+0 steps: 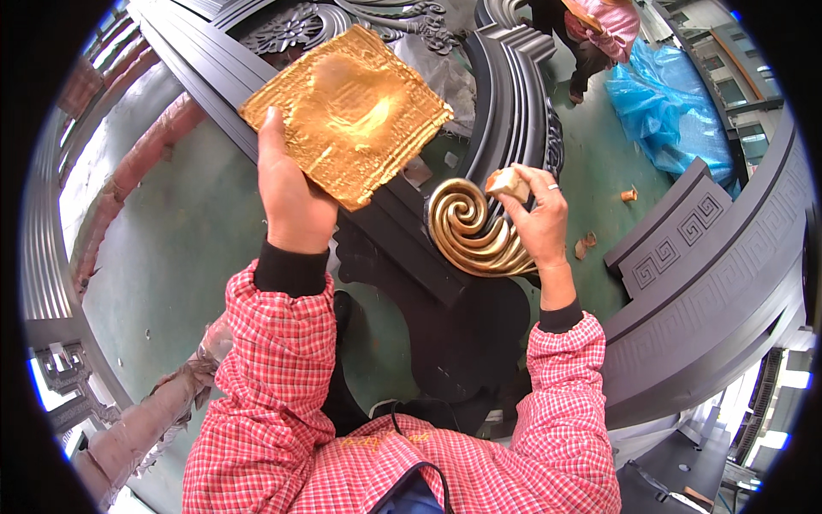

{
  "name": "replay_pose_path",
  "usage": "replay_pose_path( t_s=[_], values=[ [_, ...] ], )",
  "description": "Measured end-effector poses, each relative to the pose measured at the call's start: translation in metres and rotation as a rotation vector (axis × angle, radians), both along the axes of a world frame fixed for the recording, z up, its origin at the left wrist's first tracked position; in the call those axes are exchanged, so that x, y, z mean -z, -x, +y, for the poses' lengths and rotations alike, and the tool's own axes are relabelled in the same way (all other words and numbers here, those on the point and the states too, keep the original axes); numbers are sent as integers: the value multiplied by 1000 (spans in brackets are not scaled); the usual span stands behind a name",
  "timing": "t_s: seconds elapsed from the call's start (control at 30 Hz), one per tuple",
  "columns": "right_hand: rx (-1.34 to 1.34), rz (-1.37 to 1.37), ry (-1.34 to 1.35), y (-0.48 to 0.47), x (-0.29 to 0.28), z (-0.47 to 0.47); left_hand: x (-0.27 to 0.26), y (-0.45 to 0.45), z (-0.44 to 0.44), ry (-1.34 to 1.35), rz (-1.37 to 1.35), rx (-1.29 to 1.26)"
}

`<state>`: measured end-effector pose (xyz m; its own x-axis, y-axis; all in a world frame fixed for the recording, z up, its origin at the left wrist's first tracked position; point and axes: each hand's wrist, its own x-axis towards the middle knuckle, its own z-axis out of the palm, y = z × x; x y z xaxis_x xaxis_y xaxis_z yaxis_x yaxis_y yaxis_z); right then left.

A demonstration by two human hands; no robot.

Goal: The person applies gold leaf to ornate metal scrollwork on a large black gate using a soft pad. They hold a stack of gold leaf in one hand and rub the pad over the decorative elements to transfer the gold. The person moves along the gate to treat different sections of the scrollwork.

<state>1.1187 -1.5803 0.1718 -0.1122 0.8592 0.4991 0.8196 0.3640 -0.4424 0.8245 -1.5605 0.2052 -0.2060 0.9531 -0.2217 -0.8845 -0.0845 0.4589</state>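
My left hand [292, 193] holds up a square board coated in gold paint [353, 109], thumb along its near left edge and the other fingers hidden beneath. Between the thumb and fingers of my right hand [539, 209] is a small block of sponge [508, 184], stained orange-gold on one side. The sponge is right beside a carved scroll [472, 225] finished in gold; whether it touches the scroll I cannot tell. That scroll ends a dark grey curved moulding [504, 103]. Below it spreads a flat dark scalloped panel [462, 321].
Dark carved ornament [289, 29] lies beyond the board. At right stand curved grey pieces with a Greek key pattern [674, 241]. Blue plastic sheeting [668, 109] lies on the green floor [173, 238] near another person [603, 32]. Wrapped curved pieces [141, 154] are at left.
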Motion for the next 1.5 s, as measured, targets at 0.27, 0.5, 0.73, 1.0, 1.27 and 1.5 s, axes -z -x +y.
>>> replay_pose_path(
  t_s=[0.27, 0.5, 0.73, 1.0, 1.27, 1.5],
  values=[
    [248, 199, -45, -47, -9, -35, 1, 11, 5, 20, 62, -48],
    [363, 290, -101, -74, -7, -59, 2, 9, 8, 38, 110, -35],
    [383, 359, -97, -76, -11, -76, 4, 12, 7, 52, 137, -14],
    [453, 364, -51, -86, 6, -104, -3, 3, 3, 68, 136, 2],
    [355, 518, 103, -50, 25, -101, 0, -3, 1, 61, 87, -18],
    [-64, 72, -65, 26, 33, -28, -2, 3, -2, 47, 76, -21]
  ],
)
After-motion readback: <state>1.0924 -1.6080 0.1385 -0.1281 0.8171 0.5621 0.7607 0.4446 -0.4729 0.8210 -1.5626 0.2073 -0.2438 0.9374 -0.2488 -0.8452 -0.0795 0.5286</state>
